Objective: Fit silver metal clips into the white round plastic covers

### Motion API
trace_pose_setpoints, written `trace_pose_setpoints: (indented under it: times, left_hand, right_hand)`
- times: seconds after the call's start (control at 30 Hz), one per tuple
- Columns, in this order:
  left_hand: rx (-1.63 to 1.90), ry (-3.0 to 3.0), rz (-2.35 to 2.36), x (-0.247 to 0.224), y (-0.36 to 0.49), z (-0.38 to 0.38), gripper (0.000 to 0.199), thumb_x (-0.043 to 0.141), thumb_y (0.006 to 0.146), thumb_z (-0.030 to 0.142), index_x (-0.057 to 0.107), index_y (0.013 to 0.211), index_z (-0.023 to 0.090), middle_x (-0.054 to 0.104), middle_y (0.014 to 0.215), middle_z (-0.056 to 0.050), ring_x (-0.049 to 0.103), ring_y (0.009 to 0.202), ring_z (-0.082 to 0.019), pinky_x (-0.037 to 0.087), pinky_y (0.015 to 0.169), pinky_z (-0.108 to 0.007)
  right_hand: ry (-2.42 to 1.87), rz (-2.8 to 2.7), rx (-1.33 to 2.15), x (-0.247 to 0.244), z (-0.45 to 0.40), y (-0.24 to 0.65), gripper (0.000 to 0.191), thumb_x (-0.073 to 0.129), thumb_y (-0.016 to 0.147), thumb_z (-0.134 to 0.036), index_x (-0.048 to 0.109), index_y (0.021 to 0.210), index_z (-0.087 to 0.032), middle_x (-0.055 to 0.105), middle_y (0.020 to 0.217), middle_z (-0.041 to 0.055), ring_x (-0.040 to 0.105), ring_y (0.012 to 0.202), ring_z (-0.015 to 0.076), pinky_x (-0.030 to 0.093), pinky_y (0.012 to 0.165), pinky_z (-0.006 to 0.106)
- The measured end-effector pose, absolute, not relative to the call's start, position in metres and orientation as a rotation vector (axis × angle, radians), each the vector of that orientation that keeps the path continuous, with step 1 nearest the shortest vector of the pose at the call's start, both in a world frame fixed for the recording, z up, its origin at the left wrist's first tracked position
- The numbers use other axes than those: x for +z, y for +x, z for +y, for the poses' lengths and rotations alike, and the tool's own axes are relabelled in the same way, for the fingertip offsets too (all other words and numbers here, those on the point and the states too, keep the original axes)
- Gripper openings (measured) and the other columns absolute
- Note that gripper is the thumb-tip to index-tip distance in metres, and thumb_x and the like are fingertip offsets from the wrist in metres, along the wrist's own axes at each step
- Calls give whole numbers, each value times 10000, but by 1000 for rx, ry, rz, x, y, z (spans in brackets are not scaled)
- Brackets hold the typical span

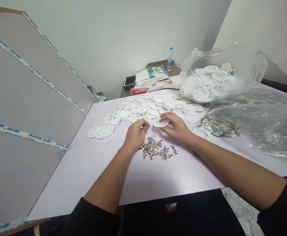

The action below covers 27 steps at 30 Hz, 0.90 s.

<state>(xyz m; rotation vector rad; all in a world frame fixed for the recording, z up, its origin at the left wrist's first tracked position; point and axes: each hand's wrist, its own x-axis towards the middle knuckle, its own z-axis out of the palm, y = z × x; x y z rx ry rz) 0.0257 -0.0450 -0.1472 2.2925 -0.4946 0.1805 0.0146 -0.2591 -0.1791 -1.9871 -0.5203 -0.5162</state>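
Note:
Between the fingers of my right hand (174, 126) is a round white plastic disc (160, 123), tilted a little above the table. My left hand (135, 132) is pinched on a small metal piece (145, 125), dark and thin from this angle, close to the disc's left edge. Just below both hands lies a loose heap of small shiny metal clips (152, 147). Behind the hands, many more white plastic discs (143, 109) are spread in an overlapping pile.
A clear bag of white discs (212, 80) stands at the back right, and a bag of metal clips (219, 126) lies in front of it. A water bottle (170, 59) and printed packets (150, 74) are at the back. A grey partition (30, 108) borders the table's left side.

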Motion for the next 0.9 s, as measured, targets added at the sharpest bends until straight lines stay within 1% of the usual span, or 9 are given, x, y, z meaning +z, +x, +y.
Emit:
trace_pose_setpoints:
  times: [0.07,0.13,0.3,0.43,0.5,0.67,0.77,0.9]
  left_hand:
    - [178,2219,-394,-149,25,-47,101,573,891,158,647,857,218,640,761,2,538,672,-150,431,664,-290]
    - [160,2155,-333,-151,25,-49,62,602,887,197,653,859,218,602,716,10,482,624,-140,400,624,-282]
    - [178,2032,-335,-149,23,-52,41,603,886,219,643,879,216,587,831,-2,435,627,-116,395,634,-272]
    - [99,2005,-372,-149,21,-52,50,586,895,227,634,896,217,590,807,5,393,574,-107,371,593,-271]
    - [114,2057,-429,-150,21,-53,63,577,898,220,640,890,217,617,820,0,419,591,-115,388,609,-278]
    - [205,2211,-551,-150,20,-53,111,549,900,162,649,894,212,669,884,-21,525,703,-143,437,698,-294]
    - [177,2257,-544,-147,18,-54,95,574,901,193,667,905,213,676,851,-25,552,705,-151,444,681,-291]
    - [142,2251,-491,-146,17,-55,53,652,867,255,692,862,220,665,772,-17,562,683,-159,441,651,-289]
  right_hand:
    - [-2014,-580,-546,-179,-259,14,200,681,790,-185,641,973,-254,643,1157,92,633,1138,275,548,947,493]
    - [-2026,-634,-568,-178,-258,12,216,679,783,-163,638,975,-253,641,1194,96,626,1173,278,524,996,512]
    - [-2036,-710,-563,-175,-255,7,185,658,796,-141,636,948,-246,622,1272,111,611,1223,277,518,1010,504]
    - [-2033,-733,-573,-175,-254,6,196,659,793,-131,640,948,-250,621,1273,101,616,1214,276,521,1008,507]
    - [-2033,-739,-573,-176,-254,6,206,658,790,-127,640,951,-255,623,1270,96,615,1217,276,522,1008,508]
    - [-2025,-747,-605,-175,-254,6,196,644,803,-130,644,954,-255,627,1260,98,619,1213,275,528,1004,508]
    - [-2031,-743,-605,-175,-255,6,200,635,805,-127,642,951,-265,630,1267,85,621,1209,268,528,1008,507]
    - [-2035,-753,-591,-175,-255,6,207,633,802,-123,647,951,-267,627,1281,82,617,1219,270,532,1006,507]
